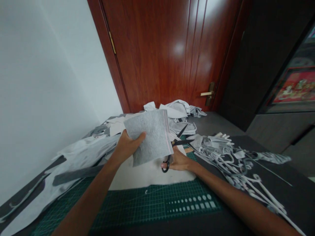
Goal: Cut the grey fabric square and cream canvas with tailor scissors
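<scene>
This looks like a room in a home, used for cutting cloth. A red-brown wooden door point(167, 49) with a gold handle point(208, 93) stands by a white wall point(36, 82). A green cutting mat point(147, 203) lies on the dark table point(283, 172), with heaps of grey cloth scraps point(178, 111) and cut strips point(230, 155) around it. Scissors point(175, 143) and a grey cloth square point(150, 137) are out.

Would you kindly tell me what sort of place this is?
Probably a sewing or craft corner in a home: a green cutting mat, heaps of grey fabric offcuts, scissors in the right hand, and a wooden room door behind.
</scene>
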A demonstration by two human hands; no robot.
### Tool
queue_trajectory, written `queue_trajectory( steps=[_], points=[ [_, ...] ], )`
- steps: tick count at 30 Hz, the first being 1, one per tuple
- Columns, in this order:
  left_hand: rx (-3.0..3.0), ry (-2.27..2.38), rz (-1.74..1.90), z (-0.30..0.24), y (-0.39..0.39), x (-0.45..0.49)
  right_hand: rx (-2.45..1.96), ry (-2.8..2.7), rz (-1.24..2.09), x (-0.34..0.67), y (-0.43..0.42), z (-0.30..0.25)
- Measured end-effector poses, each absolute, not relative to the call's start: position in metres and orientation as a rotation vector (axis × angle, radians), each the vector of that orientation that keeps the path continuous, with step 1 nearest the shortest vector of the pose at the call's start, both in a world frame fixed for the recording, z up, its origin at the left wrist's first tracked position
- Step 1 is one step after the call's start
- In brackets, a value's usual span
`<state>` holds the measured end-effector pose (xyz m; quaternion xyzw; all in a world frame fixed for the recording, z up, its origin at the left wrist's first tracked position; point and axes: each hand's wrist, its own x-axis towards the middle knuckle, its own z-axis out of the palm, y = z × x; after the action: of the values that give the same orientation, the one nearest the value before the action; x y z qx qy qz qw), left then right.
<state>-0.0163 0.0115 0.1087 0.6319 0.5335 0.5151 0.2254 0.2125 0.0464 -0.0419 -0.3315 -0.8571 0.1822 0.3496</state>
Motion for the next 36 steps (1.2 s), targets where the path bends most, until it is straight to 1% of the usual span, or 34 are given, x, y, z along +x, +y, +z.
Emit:
queue_trajectory(
  steps=[5,12,17,22,27,30,32,36],
  points=[
    [1.808,1.383,1.472,0.117,0.026,-0.006,-0.842,-2.107,0.479,0.215,0.049,-0.048],
    [1.793,1.321,1.545,0.121,0.047,0.000,-0.939,-2.106,0.471,0.227,0.065,-0.065],
    [1.703,1.326,1.662,0.137,0.049,0.002,-0.927,-2.153,0.470,0.234,0.070,-0.071],
    [1.778,1.425,1.634,0.143,0.044,0.002,-0.909,-2.301,0.463,0.229,0.059,-0.064],
    [1.918,1.318,1.584,0.136,0.051,-0.003,-0.954,-2.344,0.548,0.223,0.049,-0.052],
    [1.949,1.326,1.584,0.134,0.058,-0.006,-0.858,-2.367,0.580,0.222,0.049,-0.052],
    [1.936,1.337,1.626,0.134,0.062,-0.008,-0.818,-2.371,0.602,0.224,0.049,-0.054],
    [1.804,1.280,1.791,0.137,0.065,-0.009,-0.885,-2.318,0.713,0.229,0.052,-0.055]
  ],
)
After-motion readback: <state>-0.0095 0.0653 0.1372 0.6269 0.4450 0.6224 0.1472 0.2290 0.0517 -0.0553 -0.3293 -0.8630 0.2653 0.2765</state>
